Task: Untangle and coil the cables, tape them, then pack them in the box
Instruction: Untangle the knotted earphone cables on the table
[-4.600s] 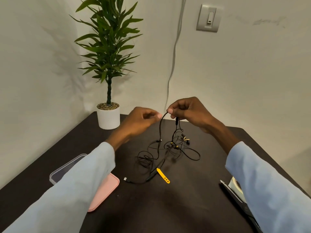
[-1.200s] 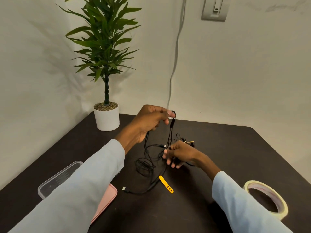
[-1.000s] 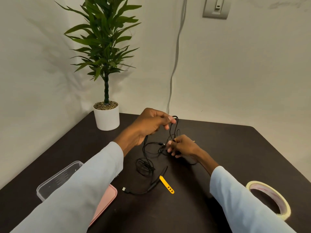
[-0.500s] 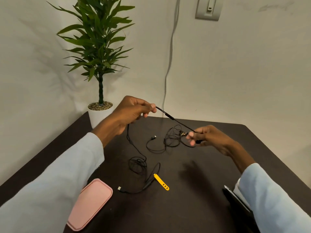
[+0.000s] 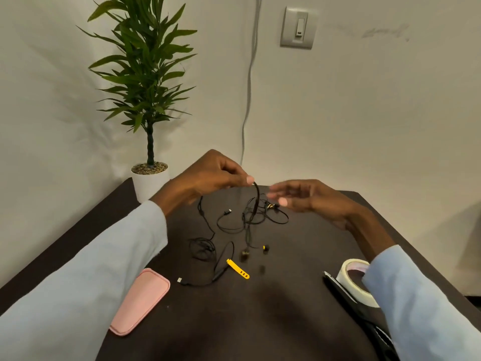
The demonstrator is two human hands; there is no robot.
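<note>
Now your left hand (image 5: 210, 175) pinches the black cable (image 5: 256, 201) above the table (image 5: 286, 321), while your right hand (image 5: 307, 198) hovers beside it, fingers loose.

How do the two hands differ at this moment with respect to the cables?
The left hand is raised and pinches a black cable at its fingertips; the right hand holds nothing visible. The left hand's fingers are curled, the right hand's are loosely extended and motion-blurred. Both hover above the tangle on the dark table, in light blue sleeves.

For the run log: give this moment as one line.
stage: untangling | left hand: pinches cable, raised | right hand: open, blurred | tape: on table, unused
</note>
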